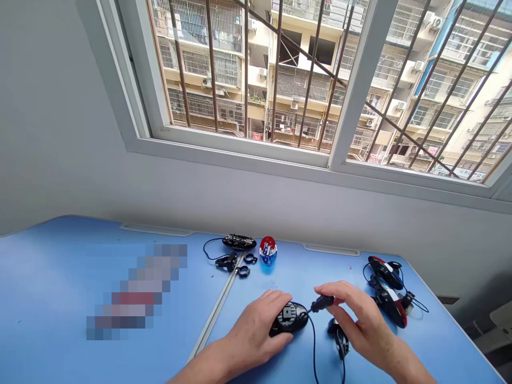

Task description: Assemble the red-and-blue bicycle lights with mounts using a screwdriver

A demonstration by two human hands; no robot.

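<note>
Here the left hand (256,330) presses down the small black plastic mouse base (288,318), light and slippery; right hand (356,320) fingers pinch its thin bendy black cable plug (322,303).

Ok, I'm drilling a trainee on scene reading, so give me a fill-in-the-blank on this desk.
1. The left hand rests on a black mouse base lying on the ____ table.
2. The right hand pinches a black ____.
3. The red-and-blue mouse shell stands nearer the ____.

Missing: blue; plug; window

Head camera, forward-down over blue table (60,298), window (256,80) ahead.
</note>
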